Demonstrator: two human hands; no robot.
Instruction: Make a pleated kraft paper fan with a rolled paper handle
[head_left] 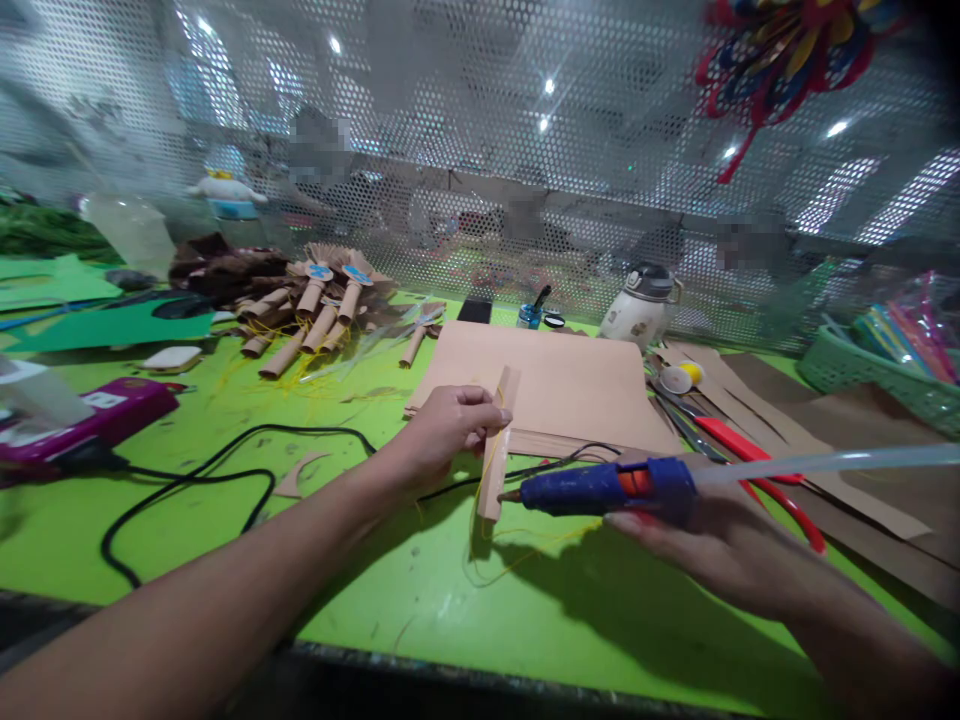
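Note:
My left hand (457,425) pinches a narrow folded strip of brown paper (493,485) upright over the table. A thin yellow thread (491,460) runs along the strip and trails in loose loops below it. In my right hand (697,545) is a blue hot glue gun (585,487), with a long clear glue stick (832,460) sticking out of its back. The gun's nozzle points left and meets or nearly meets the strip's lower edge. Behind the strip lies a stack of brown paper sheets (555,370).
Finished paper rolls with yellow threads (322,325) are heaped at the back left. A black cord (262,430) crosses the green table (360,600) from a purple power strip (127,410). Red-handled scissors (750,450), paper offcuts and a green basket (885,390) are at right; a bottle (637,308) stands behind.

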